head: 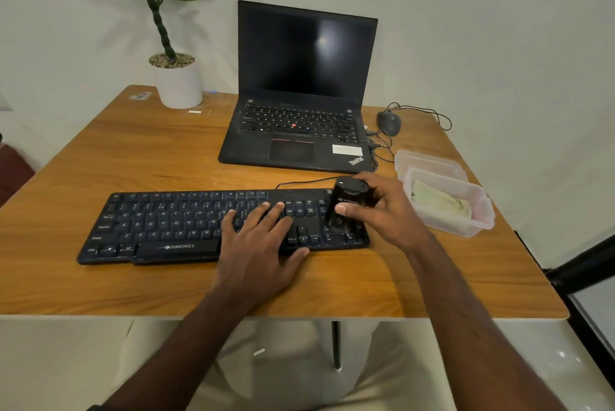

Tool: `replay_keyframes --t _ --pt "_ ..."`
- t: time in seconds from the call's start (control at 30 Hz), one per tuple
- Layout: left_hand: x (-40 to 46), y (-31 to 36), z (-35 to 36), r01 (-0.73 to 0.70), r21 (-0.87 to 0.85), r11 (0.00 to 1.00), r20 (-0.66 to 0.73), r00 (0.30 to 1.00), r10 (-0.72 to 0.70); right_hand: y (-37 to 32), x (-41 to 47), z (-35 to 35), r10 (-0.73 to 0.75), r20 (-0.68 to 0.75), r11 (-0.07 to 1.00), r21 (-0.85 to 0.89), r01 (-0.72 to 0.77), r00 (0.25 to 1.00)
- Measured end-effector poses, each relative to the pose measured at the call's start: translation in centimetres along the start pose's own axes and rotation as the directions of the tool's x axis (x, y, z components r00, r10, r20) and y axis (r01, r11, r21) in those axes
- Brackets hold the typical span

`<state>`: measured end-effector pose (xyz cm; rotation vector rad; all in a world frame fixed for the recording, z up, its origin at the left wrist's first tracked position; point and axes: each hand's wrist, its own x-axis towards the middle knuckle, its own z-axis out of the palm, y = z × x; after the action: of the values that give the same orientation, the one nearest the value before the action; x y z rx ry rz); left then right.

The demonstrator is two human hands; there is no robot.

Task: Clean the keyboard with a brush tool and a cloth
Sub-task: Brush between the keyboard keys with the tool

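A black wired keyboard (159, 227) lies across the front of the wooden table (100, 158). My left hand (263, 237) rests flat on its right-middle keys, fingers straight, thumb at the front edge. My right hand (382, 211) grips a black brush tool (347, 207) that stands on the keyboard's right end, over the number pad. A pale folded cloth (439, 202) lies inside a clear plastic box (479, 221) just right of the keyboard.
An open black laptop (299, 94) with a dark screen stands behind the keyboard. A wired black mouse (388, 123) lies to its right. The box's clear lid (429, 161) lies behind the box. A potted plant (176, 78) stands at the back left.
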<state>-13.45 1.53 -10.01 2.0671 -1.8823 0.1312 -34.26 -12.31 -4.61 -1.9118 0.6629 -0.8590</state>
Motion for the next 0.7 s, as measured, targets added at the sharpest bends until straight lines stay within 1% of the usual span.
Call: replay_keyframes --t 0.07,0.17,0.2,0.3,0.37,0.5,0.6,0.7 --pt "0.0 0.0 0.0 0.002 0.002 1.0 0.003 1.0 -0.002 -0.1 0.3 1.4 0.022 0.003 0.999 0.025 -0.022 1.0" --pt "-0.1 -0.1 0.0 0.0 0.006 1.0 0.002 1.0 0.0 -0.4 0.7 2.8 0.047 -0.041 0.992 0.123 -0.042 0.998" --pt "-0.1 -0.1 0.0 -0.001 0.007 1.0 0.0 1.0 0.001 -0.4 0.7 2.7 0.053 -0.05 0.991 0.127 -0.046 0.997" --pt "-0.1 -0.2 -0.1 0.002 0.004 1.0 0.003 1.0 -0.002 -0.1 0.2 1.3 0.038 -0.023 0.999 0.003 -0.038 0.999" --pt "-0.1 -0.2 -0.1 0.003 0.001 1.0 0.008 1.0 -0.003 -0.1 -0.5 -0.7 0.045 -0.014 0.998 -0.049 -0.045 0.999" --pt "-0.1 -0.2 0.0 -0.003 0.003 1.0 0.012 1.0 0.003 -0.6 -1.5 -4.0 -0.006 -0.11 0.992 -0.125 -0.008 0.994" --pt "-0.1 -0.2 -0.2 -0.007 -0.016 1.0 0.005 1.0 0.007 -1.2 -1.4 -2.9 -0.042 -0.139 0.992 -0.122 0.025 0.989" --pt "-0.9 -1.3 -1.4 0.006 -0.064 0.998 -0.072 0.997 -0.011 -2.2 -0.8 0.6 -0.031 -0.111 0.995 -0.096 0.02 0.993"
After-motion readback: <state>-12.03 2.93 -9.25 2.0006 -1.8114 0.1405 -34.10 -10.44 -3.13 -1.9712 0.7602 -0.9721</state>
